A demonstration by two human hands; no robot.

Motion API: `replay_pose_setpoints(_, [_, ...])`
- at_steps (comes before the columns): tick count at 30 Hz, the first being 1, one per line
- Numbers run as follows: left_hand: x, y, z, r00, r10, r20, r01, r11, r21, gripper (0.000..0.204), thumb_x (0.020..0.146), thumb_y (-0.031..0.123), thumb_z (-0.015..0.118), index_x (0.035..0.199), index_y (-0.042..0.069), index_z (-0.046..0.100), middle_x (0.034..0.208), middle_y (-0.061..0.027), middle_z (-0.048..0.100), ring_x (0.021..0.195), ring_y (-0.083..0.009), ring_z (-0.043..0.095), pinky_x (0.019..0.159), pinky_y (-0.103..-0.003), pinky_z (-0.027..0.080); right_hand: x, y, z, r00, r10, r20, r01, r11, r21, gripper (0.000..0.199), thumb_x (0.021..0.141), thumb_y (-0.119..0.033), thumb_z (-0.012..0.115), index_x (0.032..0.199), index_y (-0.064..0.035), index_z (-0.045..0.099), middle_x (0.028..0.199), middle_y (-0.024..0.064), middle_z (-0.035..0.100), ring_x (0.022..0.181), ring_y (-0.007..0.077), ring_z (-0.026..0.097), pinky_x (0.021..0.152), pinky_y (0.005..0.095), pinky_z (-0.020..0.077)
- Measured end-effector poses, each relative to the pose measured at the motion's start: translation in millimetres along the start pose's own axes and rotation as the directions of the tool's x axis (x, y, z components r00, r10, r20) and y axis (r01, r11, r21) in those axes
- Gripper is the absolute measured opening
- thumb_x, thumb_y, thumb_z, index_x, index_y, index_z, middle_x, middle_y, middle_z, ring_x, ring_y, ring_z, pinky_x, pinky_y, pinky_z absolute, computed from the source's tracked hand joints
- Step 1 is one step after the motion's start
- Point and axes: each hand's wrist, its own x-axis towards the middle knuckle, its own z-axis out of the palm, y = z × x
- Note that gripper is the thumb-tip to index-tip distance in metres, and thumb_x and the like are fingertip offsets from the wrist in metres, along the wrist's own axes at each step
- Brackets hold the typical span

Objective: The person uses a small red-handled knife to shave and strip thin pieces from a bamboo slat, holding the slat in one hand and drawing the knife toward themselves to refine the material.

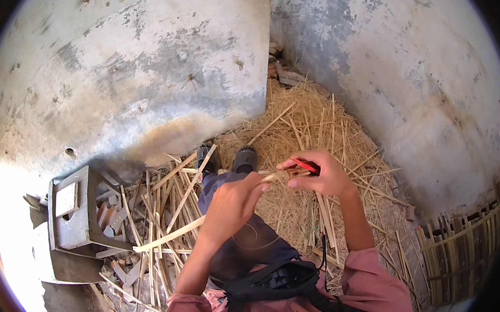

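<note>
My left hand [233,205] is closed round a pale bamboo strip [172,236], whose long flat end sticks out to the left below my wrist. The strip's other end comes out past my fingertips toward my right hand [323,177]. My right hand is closed on a small red-handled tool [306,165]; its working end is hidden by the fingers, so I cannot tell its exact kind. Both hands are close together above my lap, and the right fingertips are at the strip's end.
Shavings and thin strips [283,131] cover the floor around my shoes. Split bamboo pieces [156,219] lie in a heap at left, beside a worn wooden box [75,206]. A slatted bamboo basket [467,245] stands at right. Plastered walls [169,58] enclose the corner.
</note>
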Motion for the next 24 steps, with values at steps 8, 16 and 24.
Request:
replay_pose_setpoints(8, [-3, 19, 0, 0.999, -0.003, -0.049, 0.004, 0.999, 0.038, 0.026, 0.105, 0.017, 0.073, 0.126, 0.004, 0.067, 0.081, -0.0201, 0.071, 0.074, -0.0388, 0.072, 0.066, -0.045, 0.051, 16, -2, -27, 0.965, 0.145, 0.219, -0.179, 0.973, 0.144, 0.054, 0.088, -0.044, 0.090, 0.118, 0.0003, 0.081, 0.092, 0.0038, 0.075, 0.087, 0.0115, 0.067, 0.082, 0.0301, 0.0528])
replay_pose_setpoints(16, [-2, 16, 1, 0.998, -0.028, -0.062, 0.023, 0.996, -0.090, 0.021, 0.107, 0.014, 0.069, 0.125, 0.002, 0.067, 0.082, -0.0193, 0.070, 0.073, -0.0363, 0.072, 0.066, -0.042, 0.051, 16, -9, -12, 0.993, 0.075, 0.088, -0.094, 0.967, 0.237, 0.055, 0.079, -0.034, 0.099, 0.119, -0.0010, 0.081, 0.091, -0.0004, 0.073, 0.086, 0.0087, 0.064, 0.079, 0.0287, 0.0502])
replay_pose_setpoints(24, [-5, 10, 2, 0.960, -0.155, 0.234, 0.251, 0.845, -0.472, 0.019, 0.115, 0.017, 0.059, 0.121, 0.002, 0.070, 0.071, 0.0078, 0.052, 0.061, -0.0015, 0.038, 0.055, -0.026, 0.028, 12, 9, -11, 0.985, -0.102, 0.137, 0.049, 0.937, 0.346, 0.041, 0.078, 0.002, 0.093, 0.116, -0.0013, 0.079, 0.114, 0.0059, 0.078, 0.109, 0.0150, 0.071, 0.098, 0.0324, 0.0567])
